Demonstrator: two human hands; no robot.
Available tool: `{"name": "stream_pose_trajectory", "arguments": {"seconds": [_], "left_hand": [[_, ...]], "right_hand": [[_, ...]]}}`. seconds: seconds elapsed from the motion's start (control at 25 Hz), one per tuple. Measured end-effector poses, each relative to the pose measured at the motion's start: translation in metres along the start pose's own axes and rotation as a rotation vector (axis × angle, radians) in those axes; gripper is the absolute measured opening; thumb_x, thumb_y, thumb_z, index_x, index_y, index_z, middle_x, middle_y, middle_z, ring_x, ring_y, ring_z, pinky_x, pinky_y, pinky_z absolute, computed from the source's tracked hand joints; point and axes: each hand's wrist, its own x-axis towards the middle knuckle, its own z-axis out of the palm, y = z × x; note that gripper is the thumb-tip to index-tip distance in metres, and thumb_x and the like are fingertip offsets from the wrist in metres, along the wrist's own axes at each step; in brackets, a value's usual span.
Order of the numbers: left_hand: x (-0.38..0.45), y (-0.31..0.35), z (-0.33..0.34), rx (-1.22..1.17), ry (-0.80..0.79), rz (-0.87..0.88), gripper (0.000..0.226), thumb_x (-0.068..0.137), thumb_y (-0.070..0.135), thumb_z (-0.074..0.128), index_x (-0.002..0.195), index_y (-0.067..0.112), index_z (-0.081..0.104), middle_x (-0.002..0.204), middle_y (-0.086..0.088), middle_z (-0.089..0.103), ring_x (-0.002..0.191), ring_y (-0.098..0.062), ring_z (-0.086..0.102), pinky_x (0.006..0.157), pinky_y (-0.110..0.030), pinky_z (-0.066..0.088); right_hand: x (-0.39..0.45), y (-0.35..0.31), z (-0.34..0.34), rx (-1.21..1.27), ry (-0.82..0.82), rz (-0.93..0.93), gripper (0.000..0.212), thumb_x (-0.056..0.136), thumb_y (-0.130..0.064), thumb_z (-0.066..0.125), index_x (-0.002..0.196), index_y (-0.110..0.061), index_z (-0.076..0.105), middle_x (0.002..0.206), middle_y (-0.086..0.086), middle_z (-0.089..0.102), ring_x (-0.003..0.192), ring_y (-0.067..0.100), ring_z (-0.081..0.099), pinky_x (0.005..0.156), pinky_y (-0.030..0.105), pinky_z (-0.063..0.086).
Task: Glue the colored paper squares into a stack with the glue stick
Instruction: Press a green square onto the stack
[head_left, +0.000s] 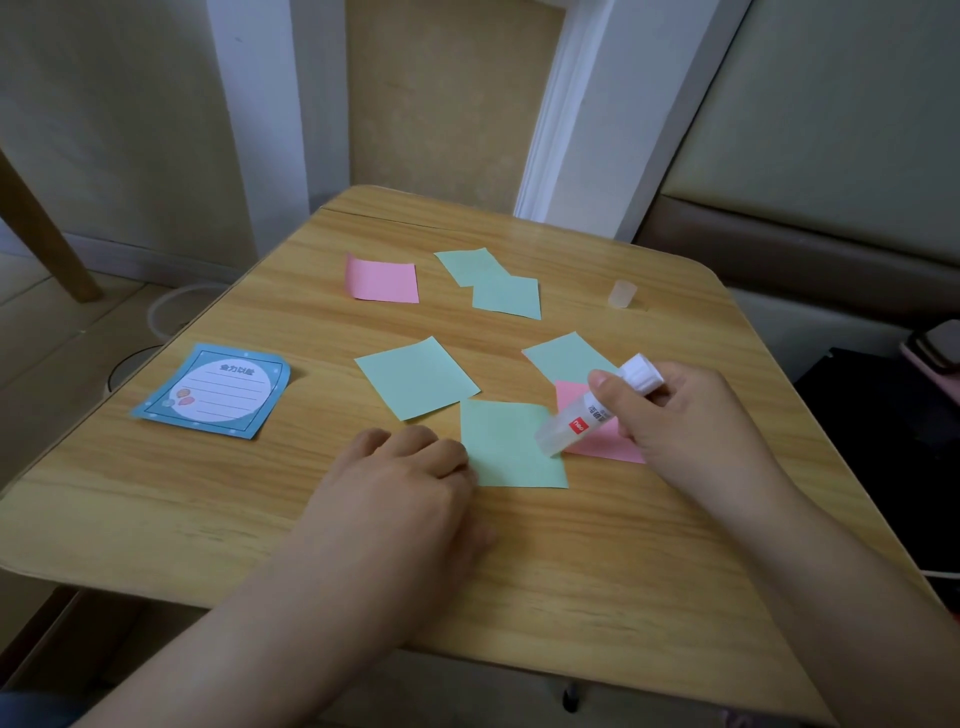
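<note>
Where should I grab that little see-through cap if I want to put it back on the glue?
Take the glue stick cap by its round side wall, thumb on one side and finger on the other, coming down from above. It stands upright and alone near the far right of the wooden table, so nothing blocks your fingers. It is probably light, so pinch gently.

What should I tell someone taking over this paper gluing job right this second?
Right hand grips the glue stick, tip down on the nearest green square.
Left hand rests at that square's left edge.
Cap stands off, far right on the table.
Four more green squares lie loose; one pink square far left, another under the glue stick.
No stack visible yet; all gluing remains.
</note>
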Motion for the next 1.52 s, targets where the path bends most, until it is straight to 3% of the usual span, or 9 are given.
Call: {"name": "stream_pose_trajectory", "arguments": {"seconds": [0.2, 0.44, 0.64, 0.76, 0.96, 1.04, 1.16, 1.32, 1.52], "left_hand": [[-0.006, -0.003, -0.001, -0.025, 0.005, 0.001, 0.048, 0.079, 0.057, 0.041, 0.08, 0.021, 0.073, 0.09, 0.009, 0.072, 0.085, -0.015, 0.068, 0.077, -0.033, 0.053], [-0.014, 0.0, 0.005, 0.01, 0.038, -0.03, 0.048, 0.079, 0.052, 0.041, 0.085, 0.019, 0.076, 0.094, 0.006, 0.072, 0.089, -0.018, 0.069, 0.075, -0.034, 0.054], [-0.015, 0.001, 0.003, 0.057, 0.067, -0.071, 0.047, 0.08, 0.051, 0.04, 0.079, 0.019, 0.074, 0.078, 0.002, 0.054, 0.07, -0.021, 0.058, 0.058, -0.035, 0.051], [-0.015, 0.002, 0.004, 0.096, 0.08, -0.07, 0.048, 0.08, 0.051, 0.039, 0.081, 0.018, 0.075, 0.074, 0.002, 0.051, 0.067, -0.022, 0.054, 0.057, -0.034, 0.048], [-0.015, 0.003, 0.004, 0.121, 0.084, -0.07, 0.049, 0.081, 0.05, 0.038, 0.079, 0.018, 0.075, 0.071, 0.002, 0.051, 0.065, -0.023, 0.054, 0.057, -0.034, 0.047], [-0.015, 0.004, 0.003, 0.132, 0.077, -0.065, 0.049, 0.08, 0.05, 0.038, 0.078, 0.017, 0.075, 0.072, 0.002, 0.051, 0.066, -0.023, 0.054, 0.057, -0.036, 0.047], [-0.014, 0.006, 0.004, 0.151, 0.065, -0.06, 0.049, 0.079, 0.05, 0.038, 0.077, 0.017, 0.074, 0.073, 0.002, 0.052, 0.067, -0.023, 0.054, 0.059, -0.035, 0.047], [-0.014, 0.005, 0.003, 0.151, 0.054, -0.059, 0.051, 0.079, 0.05, 0.037, 0.078, 0.017, 0.075, 0.072, 0.002, 0.053, 0.065, -0.022, 0.055, 0.056, -0.035, 0.048], [-0.013, 0.004, 0.002, 0.135, 0.043, -0.062, 0.051, 0.079, 0.05, 0.038, 0.082, 0.017, 0.076, 0.072, 0.003, 0.053, 0.065, -0.022, 0.056, 0.056, -0.035, 0.048]], "right_hand": [[-0.002, 0.004, -0.002, -0.031, 0.017, -0.009, 0.033, 0.085, -0.038, 0.062, 0.07, -0.009, 0.062, 0.058, 0.004, 0.046, 0.05, 0.012, 0.038, 0.047, 0.026, 0.028], [-0.012, -0.013, 0.002, -0.103, 0.193, -0.119, 0.028, 0.083, -0.039, 0.063, 0.069, -0.015, 0.064, 0.048, -0.02, 0.053, 0.049, -0.001, 0.047, 0.046, 0.011, 0.033], [-0.018, -0.027, 0.031, 0.043, 0.075, -0.046, 0.035, 0.082, -0.045, 0.062, 0.064, -0.014, 0.059, 0.051, -0.001, 0.053, 0.051, 0.019, 0.05, 0.052, 0.028, 0.039], [-0.019, -0.028, 0.045, 0.034, 0.033, -0.011, 0.038, 0.081, -0.047, 0.062, 0.058, -0.018, 0.053, 0.043, -0.009, 0.046, 0.041, 0.007, 0.038, 0.047, 0.025, 0.031], [-0.017, -0.02, 0.043, 0.049, 0.037, 0.008, 0.04, 0.082, -0.044, 0.063, 0.055, -0.018, 0.05, 0.04, -0.01, 0.041, 0.039, 0.006, 0.034, 0.045, 0.022, 0.029], [-0.018, -0.016, 0.037, 0.053, 0.05, 0.015, 0.039, 0.083, -0.043, 0.063, 0.057, -0.016, 0.052, 0.044, -0.006, 0.046, 0.04, 0.006, 0.036, 0.045, 0.019, 0.029], [-0.022, -0.008, 0.03, 0.074, 0.045, 0.034, 0.041, 0.083, -0.044, 0.061, 0.071, -0.005, 0.061, 0.064, 0.016, 0.061, 0.053, 0.022, 0.051, 0.055, 0.031, 0.038], [-0.03, -0.001, 0.017, 0.043, 0.08, 0.039, 0.038, 0.084, -0.039, 0.061, 0.068, -0.004, 0.058, 0.054, 0.004, 0.047, 0.042, 0.008, 0.033, 0.043, 0.02, 0.027], [-0.036, 0.011, 0.003, 0.043, 0.131, 0.058, 0.044, 0.085, -0.038, 0.063, 0.06, -0.003, 0.052, 0.05, 0.002, 0.038, 0.039, 0.008, 0.027, 0.039, 0.02, 0.022]]}}
